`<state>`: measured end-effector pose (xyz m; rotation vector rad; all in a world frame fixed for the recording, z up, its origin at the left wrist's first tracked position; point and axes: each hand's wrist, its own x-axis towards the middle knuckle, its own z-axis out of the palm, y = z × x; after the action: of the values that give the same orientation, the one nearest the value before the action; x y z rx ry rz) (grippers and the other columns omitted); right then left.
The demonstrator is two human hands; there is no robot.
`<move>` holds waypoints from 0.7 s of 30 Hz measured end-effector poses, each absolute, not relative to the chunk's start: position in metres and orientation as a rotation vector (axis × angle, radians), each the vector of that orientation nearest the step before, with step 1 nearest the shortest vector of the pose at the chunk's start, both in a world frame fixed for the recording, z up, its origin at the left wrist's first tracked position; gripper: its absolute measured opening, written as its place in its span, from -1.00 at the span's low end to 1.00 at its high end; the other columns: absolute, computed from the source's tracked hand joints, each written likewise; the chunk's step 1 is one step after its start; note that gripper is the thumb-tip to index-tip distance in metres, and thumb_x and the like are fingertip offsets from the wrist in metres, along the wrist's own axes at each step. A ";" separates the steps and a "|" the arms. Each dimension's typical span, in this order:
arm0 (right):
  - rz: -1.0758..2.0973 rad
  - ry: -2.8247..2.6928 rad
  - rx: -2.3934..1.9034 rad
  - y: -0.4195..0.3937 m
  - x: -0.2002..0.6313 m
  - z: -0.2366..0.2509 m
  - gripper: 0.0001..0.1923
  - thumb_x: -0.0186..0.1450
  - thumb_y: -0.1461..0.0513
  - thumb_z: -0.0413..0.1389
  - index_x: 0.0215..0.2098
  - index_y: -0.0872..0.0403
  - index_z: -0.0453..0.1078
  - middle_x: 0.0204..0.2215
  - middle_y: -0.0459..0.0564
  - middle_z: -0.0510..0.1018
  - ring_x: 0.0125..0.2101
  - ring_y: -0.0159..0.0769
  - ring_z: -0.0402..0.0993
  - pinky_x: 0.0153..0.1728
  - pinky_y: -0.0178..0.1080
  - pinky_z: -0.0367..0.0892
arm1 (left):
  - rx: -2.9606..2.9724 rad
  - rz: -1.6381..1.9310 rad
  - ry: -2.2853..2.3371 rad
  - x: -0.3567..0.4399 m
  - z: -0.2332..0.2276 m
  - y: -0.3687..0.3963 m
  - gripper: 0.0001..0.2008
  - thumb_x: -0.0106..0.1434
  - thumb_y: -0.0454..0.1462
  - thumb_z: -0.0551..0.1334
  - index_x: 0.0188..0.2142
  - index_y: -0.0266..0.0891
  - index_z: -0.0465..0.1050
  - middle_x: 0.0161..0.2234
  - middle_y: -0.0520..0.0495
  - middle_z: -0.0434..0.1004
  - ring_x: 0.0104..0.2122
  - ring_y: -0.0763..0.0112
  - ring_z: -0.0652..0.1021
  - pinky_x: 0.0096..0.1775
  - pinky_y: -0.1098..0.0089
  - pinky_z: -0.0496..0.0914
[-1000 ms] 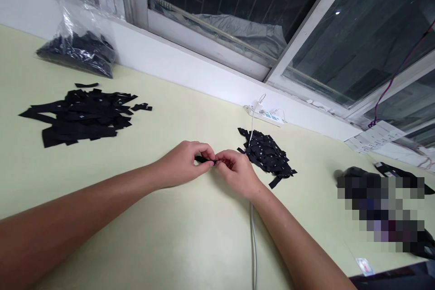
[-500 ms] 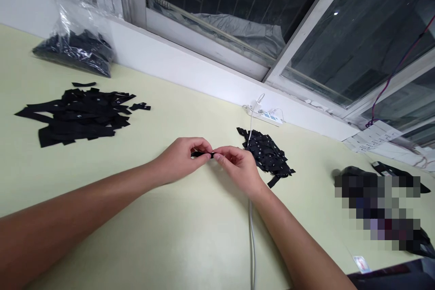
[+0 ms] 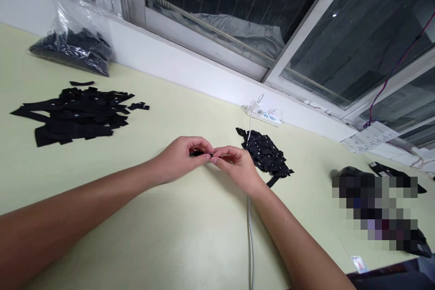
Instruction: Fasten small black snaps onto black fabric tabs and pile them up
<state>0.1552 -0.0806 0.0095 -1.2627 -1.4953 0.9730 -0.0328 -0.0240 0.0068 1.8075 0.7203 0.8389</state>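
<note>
"Where's the strip [image 3: 197,153]?"
"Pinched between the left hand [image 3: 180,158] and right hand [image 3: 241,170], over the middle of the table [image 3: 170,231], well off its back edge."
"And the room around?"
"A wide gap separates the left pile [image 3: 81,115] from the right pile [image 3: 267,152], just beyond the right hand. The bag [image 3: 78,52] sits along the back edge, leftward."
"Pose?"
"Hands face inward, thumbs and forefingers narrowed on the strip, tips meeting."
</note>
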 end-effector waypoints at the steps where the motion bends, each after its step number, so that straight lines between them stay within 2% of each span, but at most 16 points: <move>1: 0.990 -1.482 -1.267 -0.081 0.155 0.009 -0.80 0.16 0.09 0.30 -0.35 0.05 0.52 -0.24 0.01 0.65 -0.24 -0.26 0.56 -0.15 -0.16 0.46 | 1.809 0.839 0.716 -0.033 0.007 -0.024 -0.82 0.22 -0.15 0.30 -0.26 -0.18 0.54 -0.25 -0.01 0.63 -0.22 0.34 0.60 -0.11 0.32 0.48; 9: 0.995 -1.385 -1.293 -0.080 0.154 0.009 -0.74 0.08 0.13 0.35 -0.38 0.08 0.44 -0.45 -0.08 0.56 -0.46 -0.38 0.46 -0.36 -0.28 0.39 | 1.838 0.836 0.725 -0.033 0.009 -0.025 -0.82 0.21 -0.14 0.30 -0.28 -0.19 0.55 -0.28 -0.01 0.64 -0.24 0.33 0.60 -0.13 0.33 0.49; 13: 0.927 -1.396 -1.326 -0.080 0.153 0.008 -0.71 0.09 0.12 0.35 -0.33 0.09 0.44 -0.43 -0.05 0.57 -0.44 -0.36 0.48 -0.37 -0.28 0.40 | 1.833 0.850 0.752 -0.033 0.006 -0.024 -0.82 0.21 -0.14 0.30 -0.28 -0.19 0.55 -0.28 -0.02 0.64 -0.23 0.32 0.61 -0.12 0.32 0.49; 21: 0.566 -1.706 -1.414 -0.084 0.154 0.011 -0.87 0.27 0.17 0.17 -0.28 0.04 0.53 -0.31 -0.01 0.62 -0.32 -0.30 0.51 -0.28 -0.25 0.41 | 1.883 0.895 0.840 -0.031 0.008 -0.026 -0.86 0.21 -0.17 0.28 -0.31 -0.19 0.53 -0.29 0.00 0.63 -0.25 0.32 0.59 -0.15 0.33 0.48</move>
<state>0.1536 -0.0838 0.0108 -1.4140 -1.7061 0.5659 -0.0315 -0.0260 0.0076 1.8834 0.8396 0.8946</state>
